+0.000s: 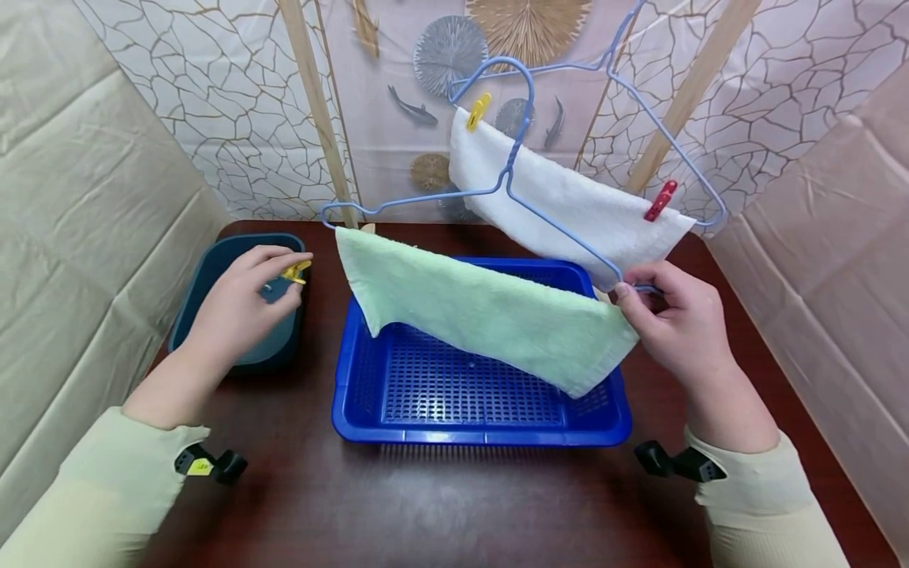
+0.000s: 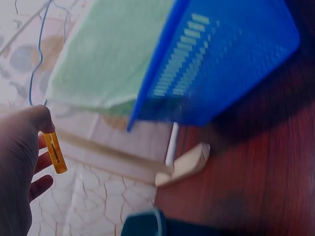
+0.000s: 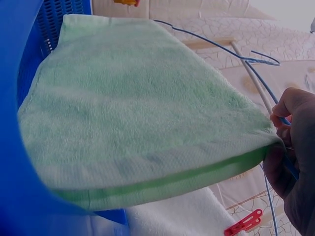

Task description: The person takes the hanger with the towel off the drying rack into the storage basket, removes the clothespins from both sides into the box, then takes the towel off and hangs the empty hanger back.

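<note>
My right hand [image 1: 675,319] grips the right end of a blue wire hanger [image 1: 561,229] in the head view, close by the corner of a pale green towel. The green towel [image 1: 483,315] is folded over the hanger's bottom bar and hangs above a blue plastic basket [image 1: 483,436]. My left hand [image 1: 248,296] pinches a yellow clothespin [image 1: 297,270] between thumb and fingers, left of the towel. In the left wrist view the clothespin [image 2: 55,152] points away from the fingertips. The right wrist view shows the towel's layered edge [image 3: 162,174] beside the right hand [image 3: 295,142].
Behind, a white towel [image 1: 554,185] hangs on another blue hanger [image 1: 663,126], with a yellow clothespin [image 1: 478,112] and a red clothespin [image 1: 661,200] on it. A dark teal bin [image 1: 206,272] stands on the left of the dark wooden table [image 1: 440,505]. Beige fabric walls [image 1: 71,237] flank both sides.
</note>
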`<state>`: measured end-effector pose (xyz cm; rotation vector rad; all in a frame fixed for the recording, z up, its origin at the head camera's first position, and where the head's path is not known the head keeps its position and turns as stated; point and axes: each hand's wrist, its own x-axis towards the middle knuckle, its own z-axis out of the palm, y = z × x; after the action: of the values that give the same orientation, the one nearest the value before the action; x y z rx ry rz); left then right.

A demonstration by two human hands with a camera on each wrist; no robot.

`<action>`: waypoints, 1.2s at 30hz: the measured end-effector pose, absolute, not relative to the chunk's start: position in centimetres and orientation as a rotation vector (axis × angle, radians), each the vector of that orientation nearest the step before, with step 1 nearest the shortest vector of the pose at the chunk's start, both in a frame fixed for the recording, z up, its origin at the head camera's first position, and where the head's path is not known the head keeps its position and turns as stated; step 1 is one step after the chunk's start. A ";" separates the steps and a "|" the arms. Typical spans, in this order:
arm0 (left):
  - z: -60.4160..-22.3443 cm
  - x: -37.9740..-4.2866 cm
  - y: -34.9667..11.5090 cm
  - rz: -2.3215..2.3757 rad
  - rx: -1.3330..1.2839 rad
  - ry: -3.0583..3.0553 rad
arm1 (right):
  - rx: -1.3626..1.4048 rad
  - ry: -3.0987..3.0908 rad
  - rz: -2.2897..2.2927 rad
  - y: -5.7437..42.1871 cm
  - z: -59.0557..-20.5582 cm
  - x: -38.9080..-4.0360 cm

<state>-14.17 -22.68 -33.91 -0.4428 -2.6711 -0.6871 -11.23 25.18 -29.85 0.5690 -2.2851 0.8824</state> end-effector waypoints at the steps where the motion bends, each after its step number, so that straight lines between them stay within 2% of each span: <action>1: -34.0 -14.2 -23.0 -0.668 -0.436 -2.679 | 0.562 -2.283 0.884 25.2 -29.9 -11.2; 18: -36.5 -15.6 -28.1 -0.401 -0.456 -2.828 | 0.505 -2.290 0.896 25.6 -30.3 -11.1; 36: -39.4 -18.1 -30.5 -0.122 -0.456 -3.081 | 0.515 -2.292 0.892 25.8 -30.4 -11.3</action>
<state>-18.07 -30.50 -39.41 -0.4562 -3.0806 -0.1219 -11.26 25.81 -30.40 0.5152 -2.2919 0.8916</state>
